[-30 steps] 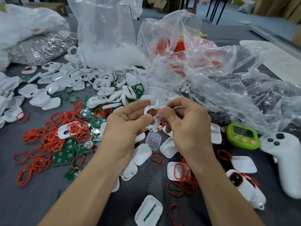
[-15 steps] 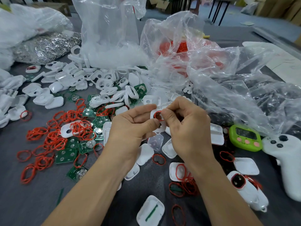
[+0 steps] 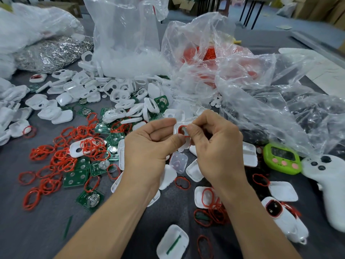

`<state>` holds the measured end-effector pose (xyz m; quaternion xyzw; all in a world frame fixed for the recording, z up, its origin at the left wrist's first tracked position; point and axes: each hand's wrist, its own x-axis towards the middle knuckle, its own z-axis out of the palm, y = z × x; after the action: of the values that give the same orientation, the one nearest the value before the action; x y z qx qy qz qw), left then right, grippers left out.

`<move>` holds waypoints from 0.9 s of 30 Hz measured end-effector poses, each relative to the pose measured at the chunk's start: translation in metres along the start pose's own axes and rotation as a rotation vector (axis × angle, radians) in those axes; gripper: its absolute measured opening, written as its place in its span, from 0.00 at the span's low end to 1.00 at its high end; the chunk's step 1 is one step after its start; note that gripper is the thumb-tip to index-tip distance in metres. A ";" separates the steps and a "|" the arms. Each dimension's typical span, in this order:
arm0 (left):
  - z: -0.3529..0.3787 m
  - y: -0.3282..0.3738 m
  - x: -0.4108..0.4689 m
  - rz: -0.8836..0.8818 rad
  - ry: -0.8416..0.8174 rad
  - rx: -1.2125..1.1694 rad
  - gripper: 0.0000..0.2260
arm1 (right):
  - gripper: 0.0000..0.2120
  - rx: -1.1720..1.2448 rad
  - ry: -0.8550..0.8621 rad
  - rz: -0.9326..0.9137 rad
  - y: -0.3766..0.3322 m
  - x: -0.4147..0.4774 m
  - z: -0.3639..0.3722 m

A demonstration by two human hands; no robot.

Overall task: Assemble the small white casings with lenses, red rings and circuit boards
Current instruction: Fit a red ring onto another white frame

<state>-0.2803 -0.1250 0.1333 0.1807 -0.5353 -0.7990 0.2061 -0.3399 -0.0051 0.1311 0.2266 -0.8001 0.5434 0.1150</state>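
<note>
My left hand (image 3: 149,146) grips a small white casing (image 3: 183,140) between thumb and fingers above the table's middle. A red ring (image 3: 182,128) lies around the casing's round opening. My right hand (image 3: 216,144) pinches that ring at the casing's top with thumb and forefinger. Loose red rings (image 3: 56,159) lie scattered at the left, mixed with green circuit boards (image 3: 75,177). White casing halves (image 3: 119,96) are heaped behind my hands. A clear lens piece (image 3: 178,161) lies on the table just below my hands.
Crumpled clear plastic bags (image 3: 233,71) fill the back and right. A green timer (image 3: 281,158) and a white controller (image 3: 328,187) lie at the right. An assembled casing with a red ring (image 3: 280,215) rests at lower right. A bag of metal parts (image 3: 52,53) sits at back left.
The red ring has gone from loose between my fingers to lying around the casing's opening. Both hands stayed close together, and the view shifted slightly.
</note>
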 end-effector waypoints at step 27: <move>-0.004 0.005 -0.003 0.039 -0.115 0.204 0.16 | 0.10 -0.157 -0.079 -0.059 -0.005 -0.006 -0.004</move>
<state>-0.2749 -0.1281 0.1363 0.1440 -0.6281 -0.7453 0.1710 -0.3325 -0.0013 0.1339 0.2617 -0.8370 0.4662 0.1165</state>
